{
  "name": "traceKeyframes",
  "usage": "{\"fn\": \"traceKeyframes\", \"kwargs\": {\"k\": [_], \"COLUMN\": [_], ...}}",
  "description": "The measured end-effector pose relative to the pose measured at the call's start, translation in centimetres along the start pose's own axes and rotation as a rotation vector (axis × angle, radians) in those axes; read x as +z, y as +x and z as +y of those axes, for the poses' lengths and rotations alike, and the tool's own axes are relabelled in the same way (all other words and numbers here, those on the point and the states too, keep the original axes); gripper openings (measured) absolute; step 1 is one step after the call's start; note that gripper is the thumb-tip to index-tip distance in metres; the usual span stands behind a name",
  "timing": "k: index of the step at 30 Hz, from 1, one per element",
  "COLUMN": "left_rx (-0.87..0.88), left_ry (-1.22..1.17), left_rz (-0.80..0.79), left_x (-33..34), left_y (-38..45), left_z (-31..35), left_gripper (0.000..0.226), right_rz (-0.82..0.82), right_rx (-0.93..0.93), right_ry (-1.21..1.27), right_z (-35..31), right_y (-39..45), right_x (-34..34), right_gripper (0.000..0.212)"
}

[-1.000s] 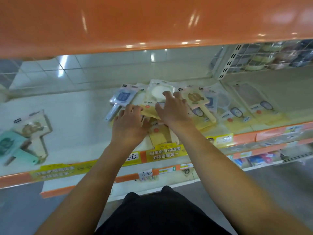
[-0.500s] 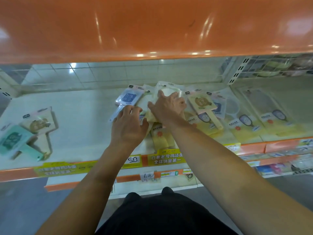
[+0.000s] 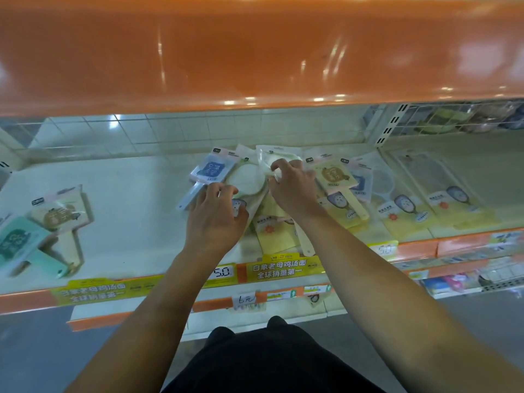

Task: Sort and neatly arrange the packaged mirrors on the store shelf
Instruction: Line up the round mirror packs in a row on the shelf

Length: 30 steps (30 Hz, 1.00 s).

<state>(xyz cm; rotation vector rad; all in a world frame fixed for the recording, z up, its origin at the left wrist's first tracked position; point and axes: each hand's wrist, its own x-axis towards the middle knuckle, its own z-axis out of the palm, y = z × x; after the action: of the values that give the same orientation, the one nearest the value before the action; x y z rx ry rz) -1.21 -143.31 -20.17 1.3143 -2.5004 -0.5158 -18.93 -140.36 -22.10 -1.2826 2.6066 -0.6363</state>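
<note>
Head view: your right hand pinches the clear bag of a round white mirror at the middle back of the shelf, fingers curled on the plastic. Your left hand rests curled over the pile just beside it, touching another white mirror. A blue mirror pack lies left of these, a yellow one right.

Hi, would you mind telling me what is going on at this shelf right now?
A person is tidying packaged hand mirrors on a store shelf. The right hand grips a clear packet with a round white mirror at the middle pile, while the left hand rests on the packets beside it. A blue mirror packet lies just left; two more sit far left.
</note>
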Motion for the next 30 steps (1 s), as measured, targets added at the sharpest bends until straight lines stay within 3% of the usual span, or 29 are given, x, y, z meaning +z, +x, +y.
{"fn": "traceKeyframes", "kwargs": {"k": [9, 16, 24, 30], "left_rx": [0.062, 0.146, 0.216, 0.317], "left_ry": [-0.008, -0.026, -0.001, -0.028], "left_rz": [-0.028, -0.054, -0.094, -0.067], "left_x": [0.0, 0.6, 1.2, 2.2], "left_y": [0.2, 0.0, -1.0, -1.8], "left_z": [0.7, 0.2, 0.3, 1.3], "left_gripper": [0.035, 0.037, 0.044, 0.034], "right_rz": [0.131, 0.125, 0.331, 0.306], "right_rx": [-0.051, -0.030, -0.051, 0.017], "right_ry": [-0.005, 0.020, 0.061, 0.093], "right_z": [-0.4, 0.1, 0.6, 1.5], "right_y": [-2.3, -4.6, -8.5, -10.5], "right_x": [-1.6, -1.3, -1.1, -2.9], "right_gripper": [0.030, 0.023, 0.017, 0.040]}}
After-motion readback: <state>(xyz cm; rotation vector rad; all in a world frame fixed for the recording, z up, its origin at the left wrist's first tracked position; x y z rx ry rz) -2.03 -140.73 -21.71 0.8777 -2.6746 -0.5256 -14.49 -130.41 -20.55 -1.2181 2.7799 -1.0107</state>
